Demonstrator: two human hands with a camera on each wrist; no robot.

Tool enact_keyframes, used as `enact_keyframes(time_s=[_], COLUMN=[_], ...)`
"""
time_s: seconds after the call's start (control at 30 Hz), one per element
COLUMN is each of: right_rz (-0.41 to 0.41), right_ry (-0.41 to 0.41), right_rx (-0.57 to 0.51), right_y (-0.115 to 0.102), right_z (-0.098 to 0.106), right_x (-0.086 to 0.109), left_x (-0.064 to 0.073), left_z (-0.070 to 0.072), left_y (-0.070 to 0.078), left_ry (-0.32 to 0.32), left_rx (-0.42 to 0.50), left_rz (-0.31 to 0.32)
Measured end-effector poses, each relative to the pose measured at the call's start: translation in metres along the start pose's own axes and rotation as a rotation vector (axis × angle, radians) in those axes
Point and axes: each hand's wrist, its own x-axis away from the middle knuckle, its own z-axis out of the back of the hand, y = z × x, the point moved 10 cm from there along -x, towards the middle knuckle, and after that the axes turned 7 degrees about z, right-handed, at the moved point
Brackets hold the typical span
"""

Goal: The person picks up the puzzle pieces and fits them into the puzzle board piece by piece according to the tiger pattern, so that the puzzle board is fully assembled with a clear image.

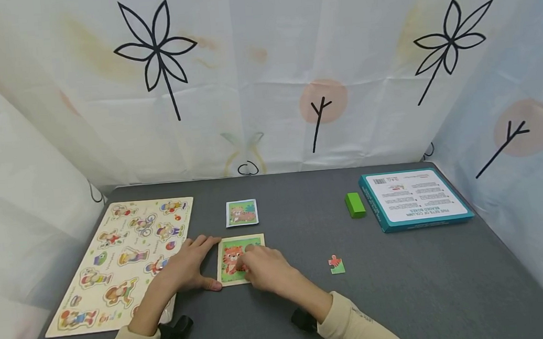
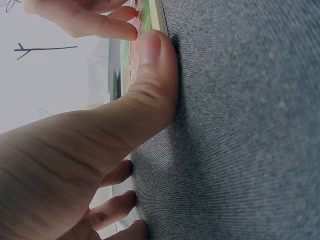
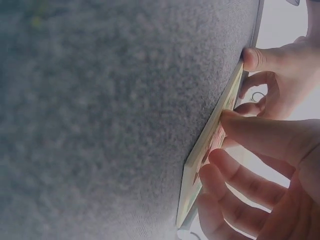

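Note:
A small jigsaw puzzle board (image 1: 241, 238) with a pale rim and an orange animal on green lies flat on the table. My left hand (image 1: 190, 267) is at its left edge. The thumb touches the near corner and a forefinger reaches the far one. Over the puzzle's right part, my right hand (image 1: 268, 269) rests its fingertips on the picture, covering some of it. In the right wrist view its thumb (image 3: 265, 135) lies along the board's near edge, with the other fingers bent loosely. A loose red-and-green puzzle piece (image 1: 336, 264) lies to the right.
A larger board (image 1: 86, 256) with cartoon figures lies at the left, partly under my left forearm. Behind the puzzle is a small square picture (image 1: 241, 213). A green block (image 1: 355, 205) stands beside a teal box (image 1: 417, 198) at the back right. Printed cloth walls surround the table.

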Motion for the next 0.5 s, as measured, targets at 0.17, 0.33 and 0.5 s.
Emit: enact_keyframes(time_s=[0.17,0.33,0.5], right_rz=[0.003,-0.001,0.008], right_ry=[0.01,0.008,0.027], right_rx=[0.004,0.008,0.014], right_y=[0.002,0.008,0.019], right_z=[0.006,0.015,0.025], right_x=[0.006,0.015,0.028], left_x=[0.001,0.001,0.001], left_z=[0.001,0.0,0.001], left_y=[0.001,0.001,0.001], left_ry=[0.003,-0.003,-0.002], left_rx=[0.0,-0.001,0.001], left_rz=[-0.011,-0.01,-0.009])
